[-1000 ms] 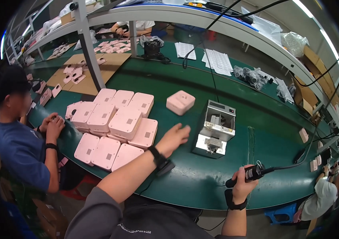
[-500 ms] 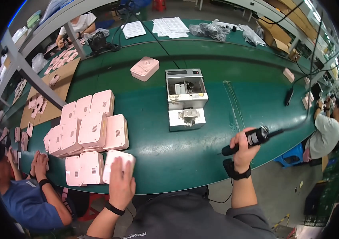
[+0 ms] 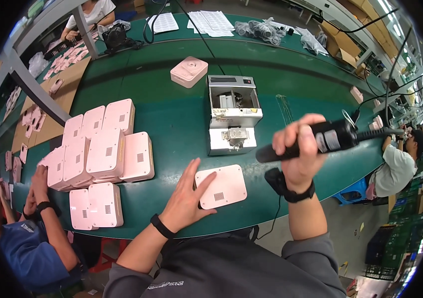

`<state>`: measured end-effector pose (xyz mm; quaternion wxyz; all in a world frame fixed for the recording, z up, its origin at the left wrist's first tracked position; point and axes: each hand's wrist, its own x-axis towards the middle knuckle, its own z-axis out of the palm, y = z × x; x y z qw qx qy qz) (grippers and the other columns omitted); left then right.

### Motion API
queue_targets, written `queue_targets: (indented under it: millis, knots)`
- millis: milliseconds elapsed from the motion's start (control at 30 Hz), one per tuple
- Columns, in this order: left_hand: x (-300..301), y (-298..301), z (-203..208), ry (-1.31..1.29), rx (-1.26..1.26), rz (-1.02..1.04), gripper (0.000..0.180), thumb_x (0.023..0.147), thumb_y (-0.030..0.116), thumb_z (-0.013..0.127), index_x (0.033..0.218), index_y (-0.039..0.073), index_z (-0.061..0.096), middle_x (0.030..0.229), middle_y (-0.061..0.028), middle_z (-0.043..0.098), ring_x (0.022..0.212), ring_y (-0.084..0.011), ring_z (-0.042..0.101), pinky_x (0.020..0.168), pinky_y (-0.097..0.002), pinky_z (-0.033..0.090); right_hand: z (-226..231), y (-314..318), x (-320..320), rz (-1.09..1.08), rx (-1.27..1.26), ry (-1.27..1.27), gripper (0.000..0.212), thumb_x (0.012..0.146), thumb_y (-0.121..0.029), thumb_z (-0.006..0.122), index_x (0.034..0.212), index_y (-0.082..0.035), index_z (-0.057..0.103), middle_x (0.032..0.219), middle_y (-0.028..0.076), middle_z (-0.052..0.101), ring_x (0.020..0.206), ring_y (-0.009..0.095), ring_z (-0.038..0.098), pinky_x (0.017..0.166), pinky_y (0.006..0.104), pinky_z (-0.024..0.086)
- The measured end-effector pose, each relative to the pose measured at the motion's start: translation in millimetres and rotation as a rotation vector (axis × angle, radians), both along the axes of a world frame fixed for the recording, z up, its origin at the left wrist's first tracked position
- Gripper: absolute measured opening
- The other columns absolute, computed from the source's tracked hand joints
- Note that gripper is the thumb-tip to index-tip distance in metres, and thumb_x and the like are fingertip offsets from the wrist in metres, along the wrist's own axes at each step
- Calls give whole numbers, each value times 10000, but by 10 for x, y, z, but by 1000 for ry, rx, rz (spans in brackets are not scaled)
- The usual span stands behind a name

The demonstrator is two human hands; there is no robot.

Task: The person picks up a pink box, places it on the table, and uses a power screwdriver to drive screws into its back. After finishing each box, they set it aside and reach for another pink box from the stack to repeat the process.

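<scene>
A pale pink plastic case (image 3: 229, 181), with corner screw holes and a slotted vent, lies on the green table in front of me. My left hand (image 3: 189, 198) has hold of its left end, fingers spread around the edge and partly on top. Gripped in my right hand (image 3: 301, 149) is a black electric screwdriver (image 3: 333, 135), raised sideways above the table, its cable running off to the right. Just beyond the case stands a grey screw-feeder machine (image 3: 234, 116) with an open top.
Stacked pink cases (image 3: 104, 149) fill the left side, two more (image 3: 106, 204) nearer me. Another pink case (image 3: 189, 72) lies at the back. A co-worker in blue (image 3: 37, 248) sits at left, others farther off. Papers (image 3: 210, 23) and bagged parts (image 3: 261, 32) line the far table.
My left hand has brought a pink case rightward from beside the stack to the table in front of me. My right hand has lifted the screwdriver slightly and moved it closer.
</scene>
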<state>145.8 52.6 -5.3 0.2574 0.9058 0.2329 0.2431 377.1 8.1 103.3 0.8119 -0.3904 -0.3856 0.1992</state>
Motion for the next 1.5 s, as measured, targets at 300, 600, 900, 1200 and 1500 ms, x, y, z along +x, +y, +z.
queue_targets:
  millis: [300, 600, 900, 1200, 1500]
  knots:
    - [-58, 88, -81, 4, -210, -3, 841, 616, 171, 883, 1375, 206, 523, 1419, -194, 376, 1140, -403, 562, 912, -431, 537, -46, 515, -27, 14, -175, -229, 102, 916, -87, 538, 974, -23, 483, 646, 72, 503, 487, 174, 488, 479, 326, 438]
    - [-44, 47, -137, -28, -184, 63, 810, 607, 178, 885, 1348, 193, 557, 1373, -176, 414, 1131, -382, 564, 936, -429, 519, -140, 74, -69, 103, -114, -154, 115, 910, -86, 533, 987, -30, 470, 649, 85, 497, 482, 169, 464, 480, 328, 447]
    - [-34, 44, -128, -17, -173, 51, 830, 625, 164, 878, 1375, 206, 525, 1379, -183, 394, 1151, -386, 548, 902, -426, 538, -438, 145, -28, 82, -147, -126, 121, 905, -108, 556, 942, -37, 466, 649, 90, 502, 474, 171, 461, 464, 331, 447]
    - [-25, 79, -122, 1, -196, 50, 808, 639, 163, 867, 1372, 202, 529, 1374, -174, 399, 1154, -374, 548, 910, -422, 534, -369, 183, -90, 70, -177, -171, 117, 907, -105, 555, 935, -35, 467, 649, 88, 503, 476, 175, 473, 469, 329, 445]
    - [175, 104, -177, -30, -184, -3, 803, 652, 185, 860, 1382, 228, 528, 1386, -150, 393, 1166, -351, 548, 946, -419, 519, -50, 523, -36, 38, -82, -210, 111, 913, -93, 533, 979, -21, 479, 646, 83, 499, 483, 182, 488, 483, 331, 444]
